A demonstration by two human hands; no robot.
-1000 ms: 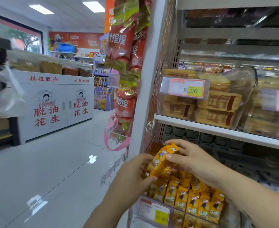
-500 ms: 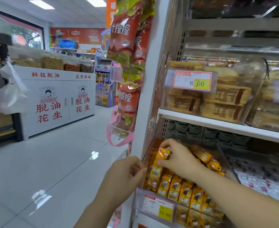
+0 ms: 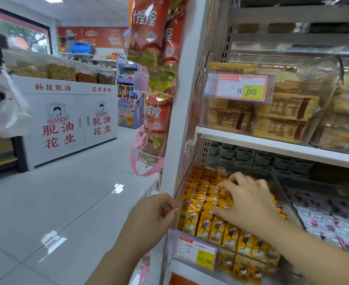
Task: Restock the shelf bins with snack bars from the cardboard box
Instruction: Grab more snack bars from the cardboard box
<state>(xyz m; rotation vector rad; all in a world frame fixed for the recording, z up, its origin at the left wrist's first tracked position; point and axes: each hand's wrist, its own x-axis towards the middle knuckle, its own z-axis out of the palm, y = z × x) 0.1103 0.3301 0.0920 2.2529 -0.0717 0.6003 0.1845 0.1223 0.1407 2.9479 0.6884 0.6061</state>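
Observation:
Yellow snack bars [image 3: 214, 229] stand in rows in a clear shelf bin [image 3: 170, 241] on the lower shelf, behind a 15.80 price tag [image 3: 196, 251]. My right hand [image 3: 249, 202] reaches into the bin from the right. Its fingertips and thumb press down on the tops of the bars. My left hand [image 3: 151, 221] hovers at the bin's left wall beside the white shelf post, fingers curled in, with nothing visible in it. The cardboard box is out of view.
Above is a clear bin of brown wafer packs [image 3: 282, 112] with an 8.00 tag. Red snack packs [image 3: 155, 64] hang on the shelf end. To the right lies a bin of white-wrapped sweets [image 3: 330, 223]. A white peanut counter [image 3: 66, 124] stands across the tiled aisle.
My right hand has carried the yellow bar down from above the bin and now presses on the stock. My left hand let go and drew back to the bin's left edge.

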